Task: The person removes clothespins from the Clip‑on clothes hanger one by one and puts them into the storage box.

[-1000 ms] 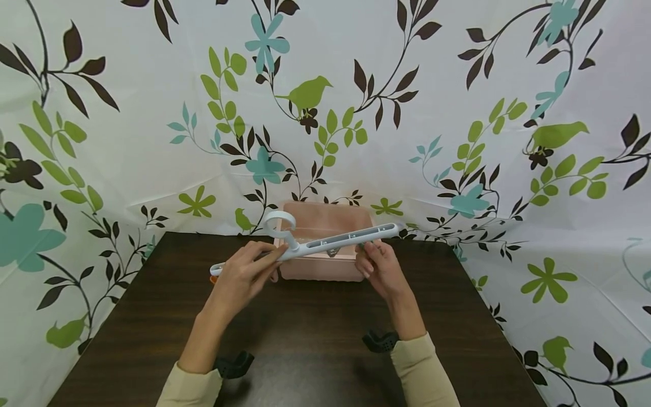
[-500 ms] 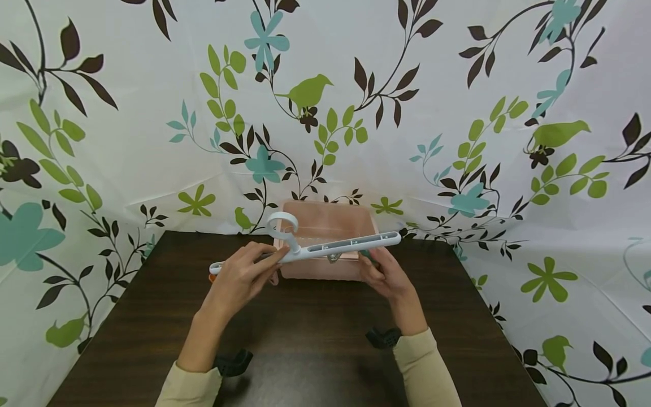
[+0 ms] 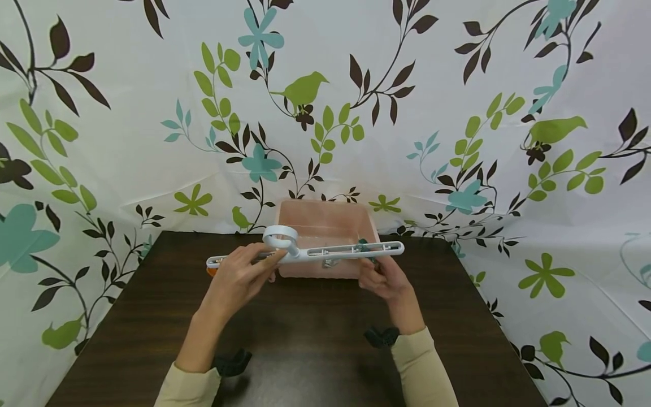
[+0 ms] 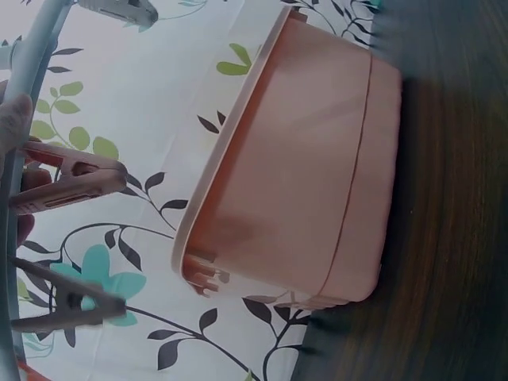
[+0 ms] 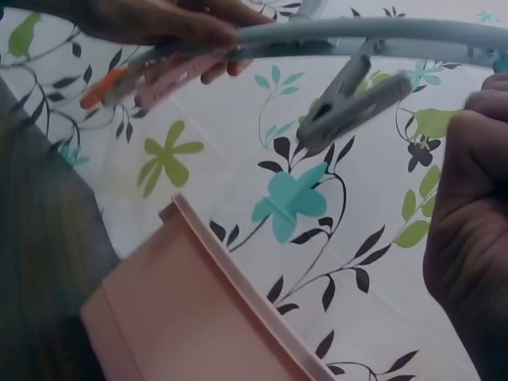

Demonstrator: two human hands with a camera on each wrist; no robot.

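A white clip hanger (image 3: 292,255) with a curled hook (image 3: 281,230) is held up in front of the pink basket. My left hand (image 3: 241,277) grips its bar left of the hook. My right hand (image 3: 386,280) pinches a dark green clothespin (image 3: 363,246) at the bar's right part. In the left wrist view a pink clothespin (image 4: 79,181) and a grey clothespin (image 4: 71,302) hang from the bar. An orange clothespin (image 3: 211,272) sits at its left end. The right wrist view has a grey clothespin (image 5: 349,111) hanging between the hands.
The pink basket (image 3: 325,215) stands at the back of the dark wooden table (image 3: 305,339). Behind it hangs a white cloth (image 3: 376,164) printed with leaves, flowers and birds. Dark wrist cameras (image 3: 233,363) sit at both wrists.
The hanger's right end has dropped, so the bar is nearly level and its slotted side shows more. The green clothespin in the right hand now shows up through the bar's slot.
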